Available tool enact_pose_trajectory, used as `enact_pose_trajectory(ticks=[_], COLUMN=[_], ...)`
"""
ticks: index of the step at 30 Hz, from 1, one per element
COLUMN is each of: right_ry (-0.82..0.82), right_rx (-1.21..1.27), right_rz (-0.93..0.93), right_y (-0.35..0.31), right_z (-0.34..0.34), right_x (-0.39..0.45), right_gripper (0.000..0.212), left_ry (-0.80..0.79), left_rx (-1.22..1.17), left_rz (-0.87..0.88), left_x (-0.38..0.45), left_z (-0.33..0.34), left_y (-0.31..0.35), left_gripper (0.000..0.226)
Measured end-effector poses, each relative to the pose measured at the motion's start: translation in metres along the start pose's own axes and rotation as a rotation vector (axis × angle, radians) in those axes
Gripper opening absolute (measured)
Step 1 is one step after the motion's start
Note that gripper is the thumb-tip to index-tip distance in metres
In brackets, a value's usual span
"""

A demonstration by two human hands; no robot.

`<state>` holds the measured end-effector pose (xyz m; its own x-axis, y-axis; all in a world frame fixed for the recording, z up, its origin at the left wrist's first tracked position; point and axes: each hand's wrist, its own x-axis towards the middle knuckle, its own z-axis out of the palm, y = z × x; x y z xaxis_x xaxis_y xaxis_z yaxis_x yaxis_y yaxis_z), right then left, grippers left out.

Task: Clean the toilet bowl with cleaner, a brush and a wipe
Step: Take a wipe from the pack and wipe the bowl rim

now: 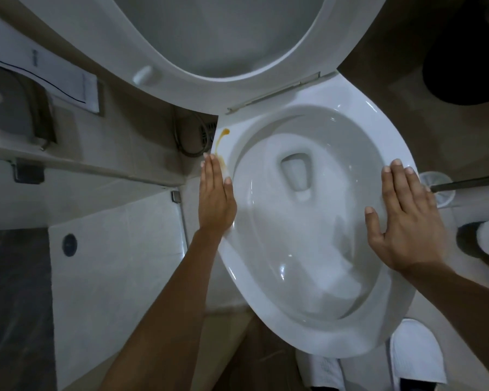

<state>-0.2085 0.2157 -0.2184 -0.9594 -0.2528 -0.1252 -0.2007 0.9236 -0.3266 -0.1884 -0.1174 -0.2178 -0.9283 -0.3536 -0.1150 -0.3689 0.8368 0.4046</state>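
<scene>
Both hands lay flat, fingers straight, holding nothing: the left hand and right hand on opposite sides of the bowl rim. A stain sat just beyond the left fingertips; cleaner should probably go there first. The brush stood just right of the right hand.

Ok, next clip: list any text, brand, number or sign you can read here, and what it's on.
None can be read.
White paper sheet on the left wall: faint marks, too blurred to read.
Round dark emblem on the white panel: too small to read.
Toilet bowl, raised seat, brush holder: no visible lettering.
</scene>
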Motion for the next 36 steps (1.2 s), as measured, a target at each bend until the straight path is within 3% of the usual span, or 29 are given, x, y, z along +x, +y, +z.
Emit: enact_pose_trajectory(ticks=[9,16,24,29,36], right_ry=[-0.001,-0.005,-0.001,-0.006,-0.002], right_rx=[0.011,0.005,0.011,0.008,-0.003], right_rz=[0.005,0.005,0.001,0.0,-0.01], right_y=[0.0,-0.001,0.0,0.0,0.002], right_z=[0.0,0.0,0.002,0.001,0.0], right_x=[0.001,0.0,0.0,0.0,0.0], right_gripper=[0.073,0.072,0.072,0.071,0.071], left_ry=[-0.018,-0.044,-0.176,-0.163,-0.133], left_rx=[0.032,-0.097,0.086,0.173,0.117], left_rz=[0.051,0.088,0.21,0.254,0.218], left_x=[0.048,0.03,0.015,0.055,0.067], left_z=[-0.002,-0.012,-0.023,-0.013,-0.007], left_y=[0.006,-0.001,-0.024,-0.011,0.003], left_gripper=[0.053,0.053,0.053,0.056,0.054])
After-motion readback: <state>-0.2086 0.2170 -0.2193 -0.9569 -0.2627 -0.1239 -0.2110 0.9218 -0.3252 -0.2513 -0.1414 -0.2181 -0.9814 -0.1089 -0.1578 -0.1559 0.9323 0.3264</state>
